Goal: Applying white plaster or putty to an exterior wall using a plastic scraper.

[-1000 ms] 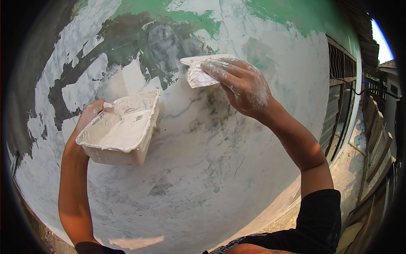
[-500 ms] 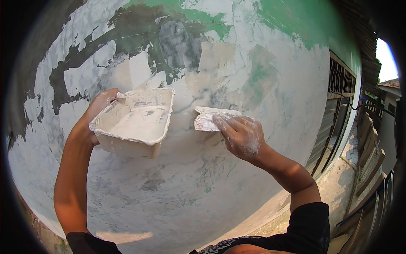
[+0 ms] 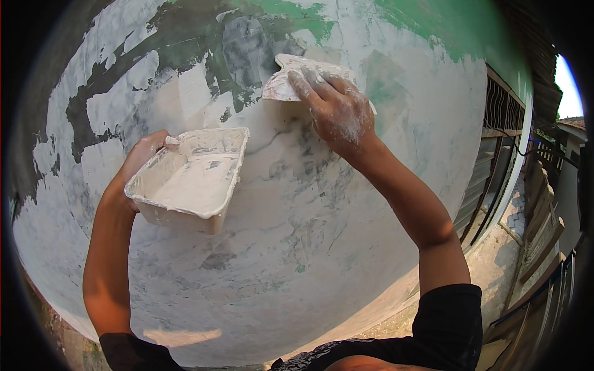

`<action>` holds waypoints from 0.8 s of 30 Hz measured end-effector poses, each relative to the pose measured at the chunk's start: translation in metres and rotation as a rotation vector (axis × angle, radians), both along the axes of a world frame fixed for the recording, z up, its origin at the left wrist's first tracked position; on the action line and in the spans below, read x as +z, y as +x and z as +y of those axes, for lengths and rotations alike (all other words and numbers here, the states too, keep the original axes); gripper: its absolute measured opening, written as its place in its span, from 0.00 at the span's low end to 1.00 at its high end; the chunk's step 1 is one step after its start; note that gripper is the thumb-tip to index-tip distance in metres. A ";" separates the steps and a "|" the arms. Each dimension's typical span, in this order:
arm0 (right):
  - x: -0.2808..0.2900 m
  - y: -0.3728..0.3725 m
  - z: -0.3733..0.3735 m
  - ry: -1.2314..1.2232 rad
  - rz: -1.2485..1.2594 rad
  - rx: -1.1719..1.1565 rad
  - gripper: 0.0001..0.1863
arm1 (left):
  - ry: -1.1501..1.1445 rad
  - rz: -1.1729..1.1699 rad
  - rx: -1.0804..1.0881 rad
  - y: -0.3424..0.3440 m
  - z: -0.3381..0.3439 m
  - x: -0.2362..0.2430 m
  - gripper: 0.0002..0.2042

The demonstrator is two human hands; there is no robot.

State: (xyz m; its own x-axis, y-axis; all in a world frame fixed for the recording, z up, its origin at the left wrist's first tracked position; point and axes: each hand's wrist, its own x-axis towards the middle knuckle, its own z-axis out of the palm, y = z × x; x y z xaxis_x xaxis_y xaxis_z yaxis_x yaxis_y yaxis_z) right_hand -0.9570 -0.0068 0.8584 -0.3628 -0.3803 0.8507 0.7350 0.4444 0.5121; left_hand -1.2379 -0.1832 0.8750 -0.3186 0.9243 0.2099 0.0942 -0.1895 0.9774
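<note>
My left hand [image 3: 141,162] grips the left rim of a white rectangular plastic tub [image 3: 179,216], its thumb hooked over the edge. Creamy white filler paste [image 3: 201,179] covers the tub's bottom and smears its walls. With fingers pressed over its back, my right hand [image 3: 340,114] holds a wide, paste-coated putty spreader [image 3: 288,77] against the wall [image 3: 297,247]. The spreader's working edge is partly hidden by the hand. Around it the wall shows white filler patches over grey and green. White paste is smeared across the back of my right hand.
Green paint [image 3: 458,25] remains bare at the wall's upper right. To the right are a barred window [image 3: 498,111] and slatted shutters [image 3: 473,188]. A sunlit concrete path [image 3: 489,266] runs beside the wall, with wooden planks [image 3: 544,229] leaning along its far side.
My right hand has moved the spreader up the wall and slightly left, straightening the arm. The tub in my left hand has shifted a little to the left.
</note>
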 end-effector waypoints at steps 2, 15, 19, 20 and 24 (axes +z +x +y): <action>-0.038 -0.002 -0.008 -0.006 -0.134 -0.011 0.30 | 0.053 0.027 0.009 -0.019 0.001 -0.004 0.10; 0.011 0.021 -0.012 0.103 -0.024 0.193 0.29 | 0.044 -0.020 -0.056 -0.024 -0.018 0.003 0.15; 0.002 0.017 0.003 -0.126 0.080 0.146 0.30 | 0.042 -0.014 -0.027 -0.025 -0.027 0.001 0.15; -0.015 0.009 0.014 -0.077 0.042 0.141 0.30 | 0.080 0.025 0.009 -0.025 -0.030 0.000 0.15; -0.106 -0.021 -0.005 -0.173 -0.186 0.127 0.30 | 0.075 -0.006 0.040 -0.029 -0.031 -0.007 0.15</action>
